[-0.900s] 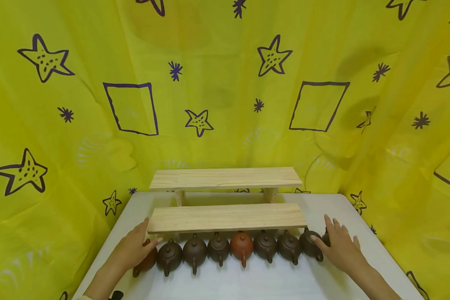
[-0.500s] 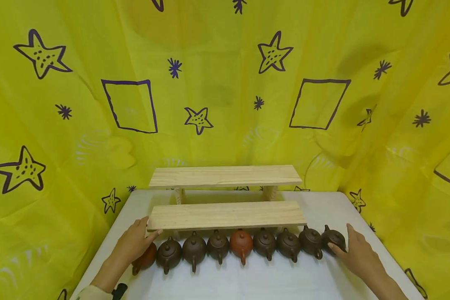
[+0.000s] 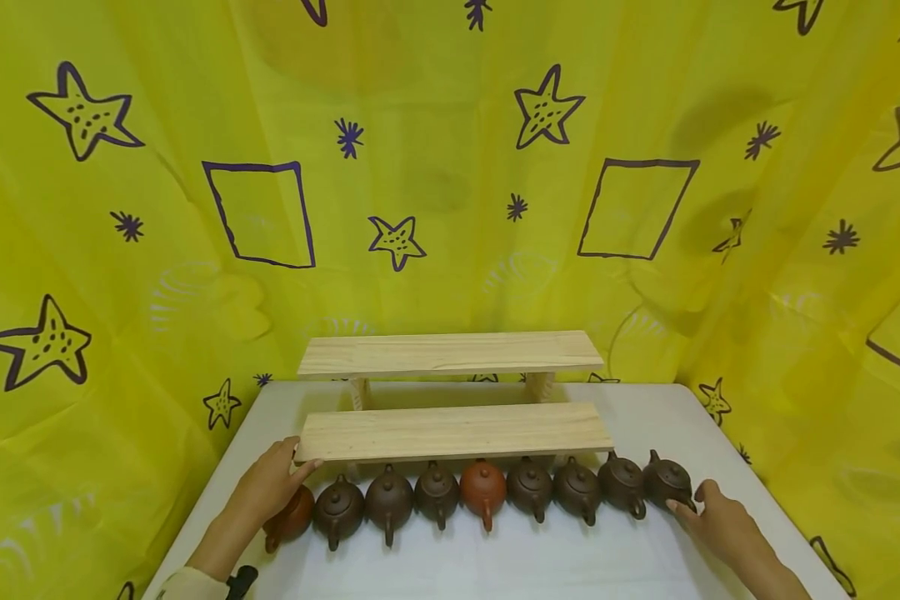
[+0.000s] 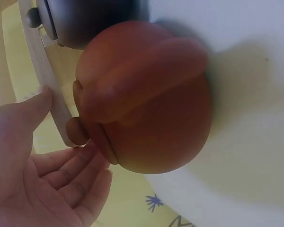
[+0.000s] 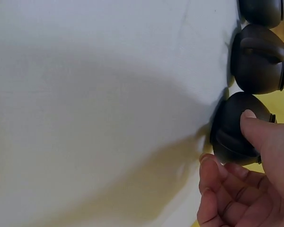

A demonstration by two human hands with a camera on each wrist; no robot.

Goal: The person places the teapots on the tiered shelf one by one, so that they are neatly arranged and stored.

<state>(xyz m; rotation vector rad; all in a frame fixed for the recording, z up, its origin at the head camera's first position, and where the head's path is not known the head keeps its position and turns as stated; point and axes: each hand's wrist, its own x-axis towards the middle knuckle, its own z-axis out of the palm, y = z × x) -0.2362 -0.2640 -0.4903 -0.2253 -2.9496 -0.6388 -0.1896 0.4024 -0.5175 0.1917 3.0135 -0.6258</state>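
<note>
In the head view a row of round teapots lines the front of a two-tier wooden shelf. My left hand rests at the left end of the lower board, its thumb against the front edge. Its fingers are loosely bent in the left wrist view. Just beside that hand sits a reddish-brown teapot, partly covered by it in the head view. At the far right, my right hand holds a dark brown teapot at its handle side, thumb on the body, fingers curled below.
Between the end pots stand several dark teapots and an orange-red one, handles toward me. An upper board lies behind. Yellow patterned cloth encloses the white table.
My right hand has moved right and down, from beside the end of the row onto the rightmost dark teapot, its fingers now bent in. The left hand stays nearly in place.
</note>
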